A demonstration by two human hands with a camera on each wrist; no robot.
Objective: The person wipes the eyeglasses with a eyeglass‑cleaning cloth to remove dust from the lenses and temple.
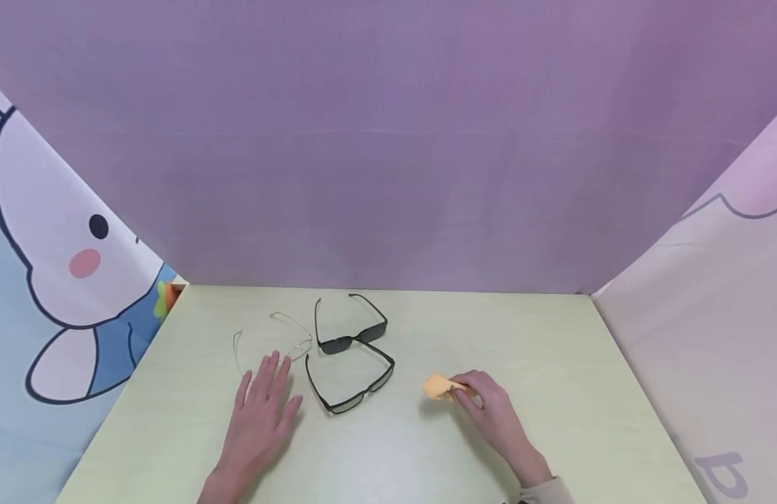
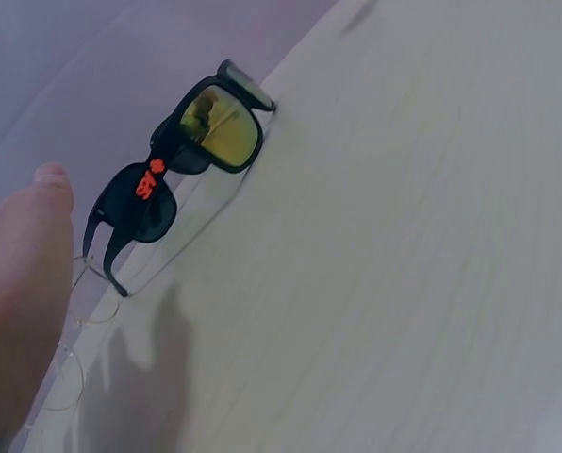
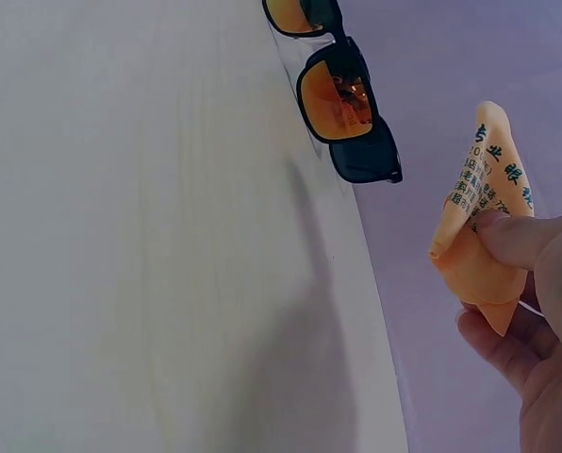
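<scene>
My right hand (image 1: 495,416) pinches a crumpled orange glasses cloth (image 1: 437,387) between thumb and fingers, above the table. Dark printed characters show on the cloth (image 3: 493,193) in the right wrist view. My left hand (image 1: 256,420) has its fingers extended, over or beside the near part of thin wire-framed glasses (image 1: 298,349), hiding some of the frame; whether it touches them I cannot tell. To its right lie black-framed sunglasses (image 1: 347,404) with mirrored lenses and an orange-red mark on one temple. Behind these are dark-lensed sunglasses (image 1: 337,345). Both pairs have their temples unfolded.
The pale wooden table (image 1: 540,336) carries all the glasses. A purple cloth wall (image 1: 388,154) rises at its back edge. Printed cartoon curtains hang at the left (image 1: 61,231) and at the right (image 1: 729,315).
</scene>
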